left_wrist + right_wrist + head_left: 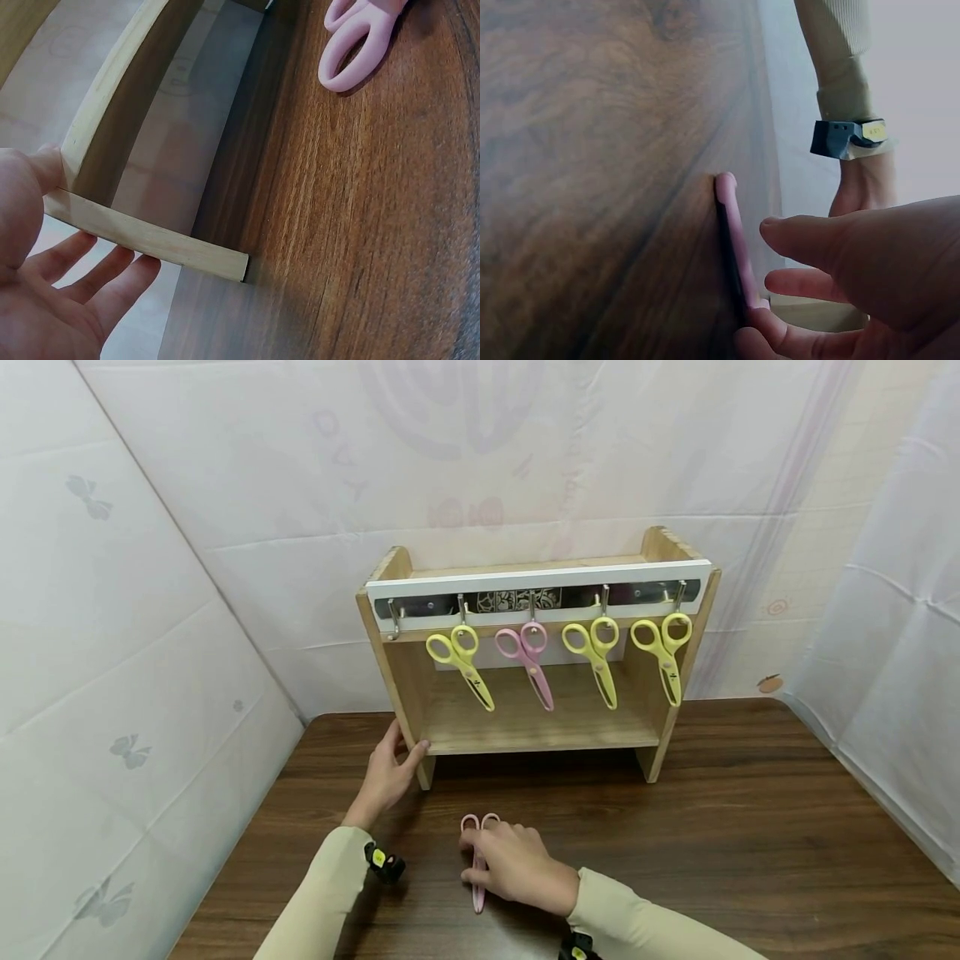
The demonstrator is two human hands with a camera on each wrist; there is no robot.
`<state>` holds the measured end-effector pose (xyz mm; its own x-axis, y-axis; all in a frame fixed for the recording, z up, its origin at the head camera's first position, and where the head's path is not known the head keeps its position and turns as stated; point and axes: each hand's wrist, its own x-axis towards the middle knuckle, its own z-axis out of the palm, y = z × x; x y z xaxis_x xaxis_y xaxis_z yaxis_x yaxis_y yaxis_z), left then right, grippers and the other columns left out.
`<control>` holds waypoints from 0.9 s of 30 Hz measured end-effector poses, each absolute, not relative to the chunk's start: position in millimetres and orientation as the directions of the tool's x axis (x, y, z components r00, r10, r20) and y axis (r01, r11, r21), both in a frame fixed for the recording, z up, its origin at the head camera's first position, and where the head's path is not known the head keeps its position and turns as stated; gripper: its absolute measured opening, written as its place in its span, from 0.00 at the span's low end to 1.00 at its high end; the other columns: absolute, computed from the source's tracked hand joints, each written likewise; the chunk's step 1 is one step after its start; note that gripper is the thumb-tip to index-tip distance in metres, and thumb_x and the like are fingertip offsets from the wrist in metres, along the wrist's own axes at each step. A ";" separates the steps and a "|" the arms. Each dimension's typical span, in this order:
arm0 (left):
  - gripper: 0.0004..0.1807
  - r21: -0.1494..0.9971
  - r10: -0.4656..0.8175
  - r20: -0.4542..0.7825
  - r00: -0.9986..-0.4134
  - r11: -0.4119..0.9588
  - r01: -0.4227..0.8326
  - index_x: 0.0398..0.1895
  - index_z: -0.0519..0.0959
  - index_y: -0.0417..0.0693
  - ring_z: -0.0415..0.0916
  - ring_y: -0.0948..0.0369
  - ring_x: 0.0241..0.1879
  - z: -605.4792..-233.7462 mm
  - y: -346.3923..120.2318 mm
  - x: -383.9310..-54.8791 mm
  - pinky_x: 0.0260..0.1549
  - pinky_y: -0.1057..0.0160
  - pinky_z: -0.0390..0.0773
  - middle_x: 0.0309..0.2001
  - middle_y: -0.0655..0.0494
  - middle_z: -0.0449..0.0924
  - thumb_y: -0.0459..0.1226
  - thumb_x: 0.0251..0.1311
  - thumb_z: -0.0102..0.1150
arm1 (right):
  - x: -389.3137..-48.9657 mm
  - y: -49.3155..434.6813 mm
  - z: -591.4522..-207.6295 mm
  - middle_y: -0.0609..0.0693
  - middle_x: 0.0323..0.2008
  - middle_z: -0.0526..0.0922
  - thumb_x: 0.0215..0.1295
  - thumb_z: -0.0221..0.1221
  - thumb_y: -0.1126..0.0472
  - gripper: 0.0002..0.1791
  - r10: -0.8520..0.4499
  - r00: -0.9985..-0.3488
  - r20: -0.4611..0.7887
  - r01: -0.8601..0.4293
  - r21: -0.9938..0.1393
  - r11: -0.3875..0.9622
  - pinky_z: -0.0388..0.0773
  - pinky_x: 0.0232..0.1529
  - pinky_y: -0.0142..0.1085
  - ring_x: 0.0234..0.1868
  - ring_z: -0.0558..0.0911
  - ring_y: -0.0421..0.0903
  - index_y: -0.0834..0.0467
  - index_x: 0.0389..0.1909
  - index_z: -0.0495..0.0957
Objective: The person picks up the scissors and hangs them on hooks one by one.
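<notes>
My left hand (386, 781) holds the left side panel of a wooden shelf (540, 710). In the left wrist view the thumb lies at the panel's front edge and the fingertips (142, 266) press its outer face. My right hand (517, 864) is over a pair of pink scissors (478, 903) lying flat on the table, handles toward the shelf. In the right wrist view the thumb stands apart from the scissors (739, 240), while lower fingers touch near the handle end. Three yellow scissors (602, 672) and one pink pair (536, 672) hang from hooks on the shelf's front.
A white rail (450, 585) with several metal hooks runs across the shelf's top front. The leftmost hook (393, 620) is by the left panel. Dark wood-grain table (735, 843) spreads below. Pale patterned sheets (262, 485) stand behind and at both sides.
</notes>
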<state>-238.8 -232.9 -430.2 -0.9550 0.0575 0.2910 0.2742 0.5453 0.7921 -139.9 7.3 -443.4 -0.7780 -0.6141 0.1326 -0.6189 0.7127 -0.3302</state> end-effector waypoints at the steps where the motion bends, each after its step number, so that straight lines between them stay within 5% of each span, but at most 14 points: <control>1: 0.33 0.793 0.058 0.291 -0.955 0.544 0.275 0.79 0.59 0.53 0.73 0.42 0.64 -429.9 -232.8 -238.6 0.55 0.39 0.79 0.65 0.41 0.73 0.44 0.76 0.57 | -139.4 7.2 -444.0 0.38 0.32 0.78 0.59 0.74 0.44 0.17 -0.616 -0.777 0.132 -0.621 -0.329 0.712 0.70 0.20 0.34 0.29 0.76 0.36 0.43 0.46 0.84; 15: 0.33 0.800 0.068 0.293 -0.954 0.529 0.283 0.79 0.60 0.53 0.74 0.42 0.63 -429.0 -232.7 -237.6 0.54 0.40 0.80 0.65 0.40 0.74 0.44 0.75 0.58 | -137.0 7.1 -449.6 0.37 0.29 0.76 0.54 0.76 0.43 0.17 -0.618 -0.762 0.192 -0.646 -0.278 0.710 0.70 0.18 0.37 0.28 0.78 0.39 0.43 0.41 0.84; 27: 0.33 0.801 0.053 0.288 -0.956 0.534 0.271 0.79 0.60 0.53 0.74 0.42 0.62 -429.4 -231.8 -238.2 0.54 0.40 0.80 0.64 0.41 0.74 0.43 0.75 0.59 | -139.3 13.2 -443.2 0.40 0.40 0.81 0.58 0.75 0.47 0.20 -0.695 -0.716 0.074 -0.683 -0.283 0.673 0.77 0.26 0.37 0.37 0.81 0.39 0.40 0.51 0.85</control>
<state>-238.2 -231.8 -429.4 -0.9562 0.0535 0.2879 0.2711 0.5339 0.8009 -139.3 13.2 -443.2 -0.7156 -0.6945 0.0740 -0.6828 0.6734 -0.2833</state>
